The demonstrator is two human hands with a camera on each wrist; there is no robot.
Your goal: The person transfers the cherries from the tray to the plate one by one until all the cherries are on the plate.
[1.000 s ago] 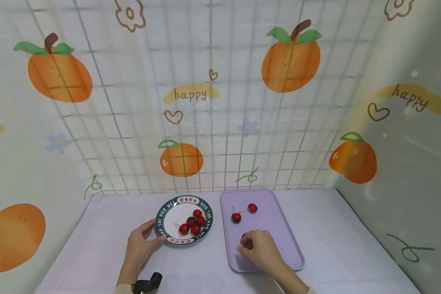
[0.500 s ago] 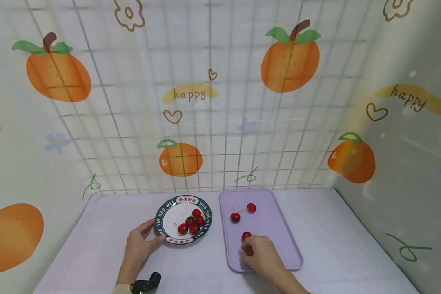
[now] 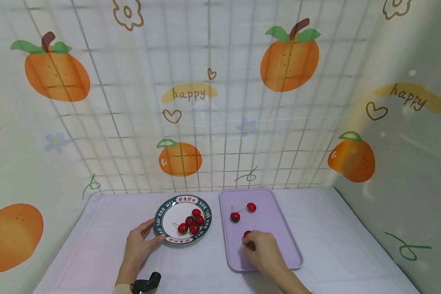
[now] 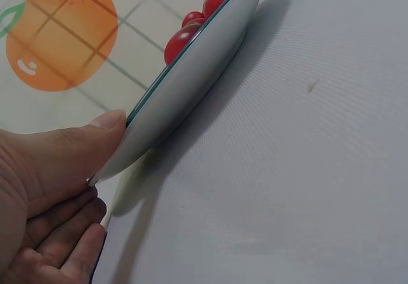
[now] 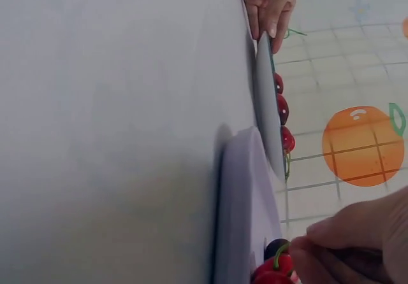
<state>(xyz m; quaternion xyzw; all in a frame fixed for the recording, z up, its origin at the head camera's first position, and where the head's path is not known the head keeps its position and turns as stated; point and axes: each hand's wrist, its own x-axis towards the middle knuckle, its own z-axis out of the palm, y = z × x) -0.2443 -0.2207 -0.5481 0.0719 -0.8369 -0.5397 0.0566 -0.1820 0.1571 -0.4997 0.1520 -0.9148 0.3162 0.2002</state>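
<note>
My left hand (image 3: 137, 248) holds the near left rim of a white plate (image 3: 163, 213) with a dark green lettered border, thumb on top and fingers at its edge. Several red cherries (image 3: 194, 229) lie on the plate's right half. Over the purple tray (image 3: 275, 222), my right hand (image 3: 263, 250) has thumb and forefinger together at a cherry (image 3: 247, 233), mostly hidden by the fingers in the head view. In the right wrist view those fingertips appear to pinch a green stem (image 5: 281, 251) above red cherries.
Two more cherries lie at the tray's far end, a dark red one (image 3: 235, 217) and a brighter one (image 3: 251, 207). Plate and tray stand side by side on a white tablecloth (image 3: 338, 245). Behind rises a curtain (image 3: 228, 134) printed with oranges over a wire grid.
The right hand first covered the near cherry, drew back and showed it, then moved up slightly so its fingers hide most of it again. The left hand and plate stay put.
</note>
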